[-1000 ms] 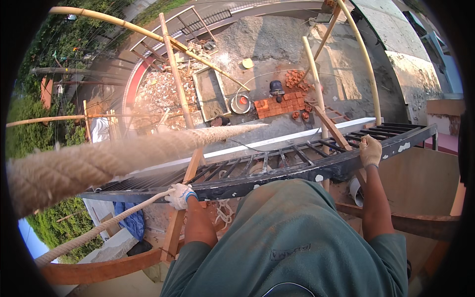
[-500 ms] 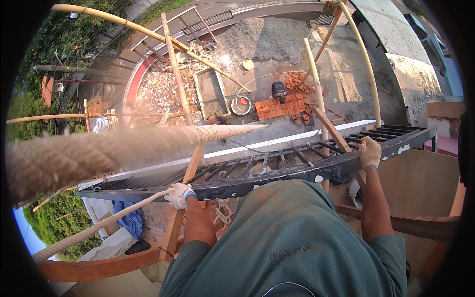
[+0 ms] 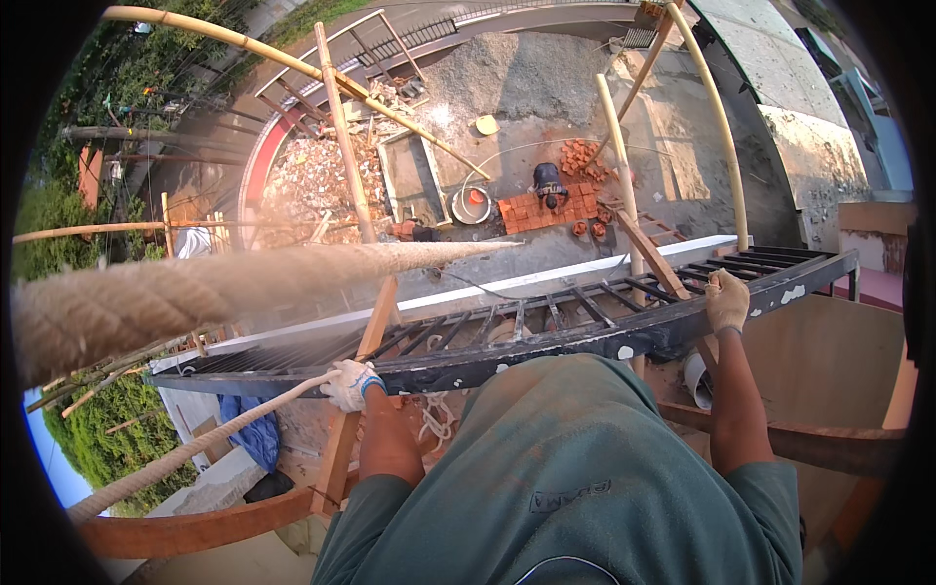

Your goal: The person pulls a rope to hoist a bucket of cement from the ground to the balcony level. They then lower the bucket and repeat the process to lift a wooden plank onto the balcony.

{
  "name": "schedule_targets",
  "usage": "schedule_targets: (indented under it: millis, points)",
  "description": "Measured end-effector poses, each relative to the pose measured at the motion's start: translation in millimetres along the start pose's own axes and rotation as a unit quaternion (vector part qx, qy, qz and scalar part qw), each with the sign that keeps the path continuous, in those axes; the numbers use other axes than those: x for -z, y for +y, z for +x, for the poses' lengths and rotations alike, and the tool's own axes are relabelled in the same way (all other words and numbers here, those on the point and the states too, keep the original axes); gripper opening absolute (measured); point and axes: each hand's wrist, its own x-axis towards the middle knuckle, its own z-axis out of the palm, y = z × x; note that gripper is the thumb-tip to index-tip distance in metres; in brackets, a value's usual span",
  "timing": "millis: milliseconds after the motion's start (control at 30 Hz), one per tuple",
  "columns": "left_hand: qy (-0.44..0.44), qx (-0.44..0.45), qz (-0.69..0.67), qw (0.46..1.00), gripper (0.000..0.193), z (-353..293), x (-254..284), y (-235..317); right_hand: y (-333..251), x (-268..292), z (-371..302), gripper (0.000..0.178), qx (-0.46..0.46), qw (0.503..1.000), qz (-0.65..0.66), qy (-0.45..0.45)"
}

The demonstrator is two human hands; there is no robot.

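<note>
My left hand (image 3: pixel 352 386), in a pale work glove with a blue cuff edge, is closed on a thick beige rope (image 3: pixel 210 441) beside the railing. The rope runs from the hand down to the lower left. Another stretch of rope (image 3: pixel 166 297), close and blurred, crosses the left side. On the right, my gloved right hand (image 3: pixel 727 301) is closed over the top bar of the black metal railing (image 3: pixel 585 349), which has white paint patches. The glove hides part of its fingers. A wooden post (image 3: pixel 377 322) crosses the railing near my left hand.
Far below, a person (image 3: pixel 548 185) bends over orange bricks (image 3: pixel 526 214) near a round basin (image 3: pixel 471 206). A second person (image 3: pixel 417 231) is partly hidden beyond the railing. Bamboo poles (image 3: pixel 723 127) rise around the railing. A gravel heap (image 3: pixel 526 73) and rubble (image 3: pixel 312 180) lie below.
The person by the bricks has shifted, with head and arms now lower over them. The second person shows more to the left. My hands keep their places.
</note>
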Motion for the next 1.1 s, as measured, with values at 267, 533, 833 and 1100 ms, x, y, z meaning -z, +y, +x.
schedule_targets:
  millis: [267,533,833,1100]
  points:
    - [-0.004,0.009,0.009,1.0,0.045,2,-3,-1,0,0,1,0.014,0.005,1.0,-0.001,0.002]
    - [-0.01,0.018,0.009,1.0,0.046,7,-8,-3,-1,0,1,0.017,0.002,1.0,-0.007,-0.001]
    - [-0.021,0.0,0.021,1.0,0.05,-13,21,5,-5,4,2,0.018,-0.009,1.0,-0.012,-0.014]
    - [-0.036,-0.052,0.12,0.991,0.043,-8,18,-5,1,2,-4,0.016,-0.009,1.0,-0.008,-0.021]
